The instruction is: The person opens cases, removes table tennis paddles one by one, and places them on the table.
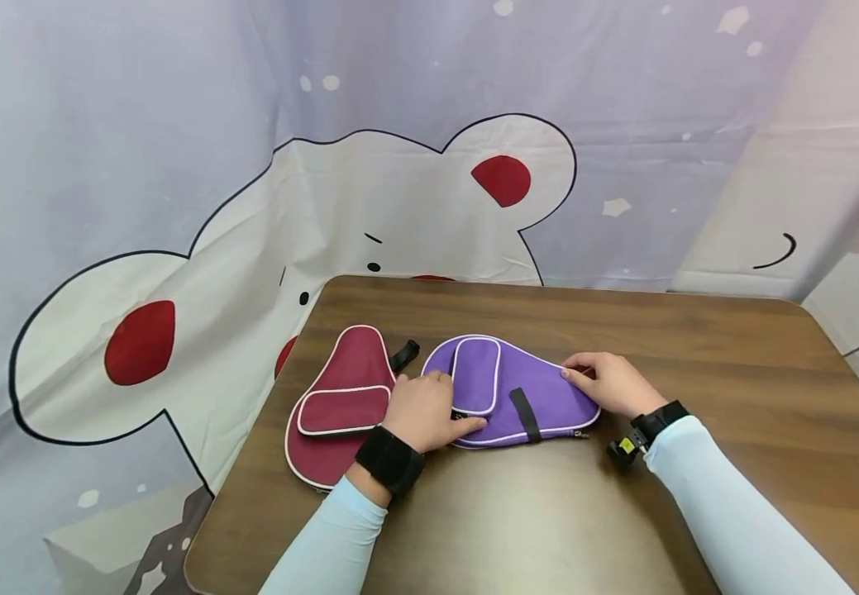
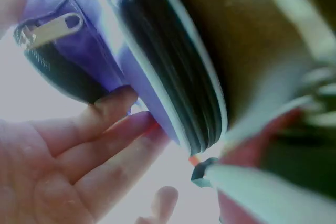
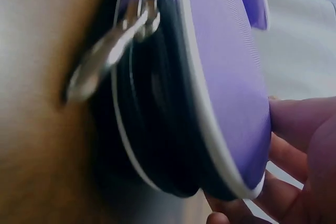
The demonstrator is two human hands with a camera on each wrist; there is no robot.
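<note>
On the worktop, we see left grip and right grip pinching opposite ends of the purple case, probably to steady it. Maroon case lies alongside.

Your head view is bright and mostly sharp. Light on the curtain behind the purple bag is soft, fairly even. You've got a pale glare patch on the table on the near side of the bag, plus soft shadow to its near right. Your left wrist view is overexposed: white blowout below the bag, haze over your left hand, shapes right of the bag smeared. Your right wrist view is soft: table left of the bag out of focus, metal zipper pull at its left blurred with a bright highlight, dark shadow along its underside.
</note>
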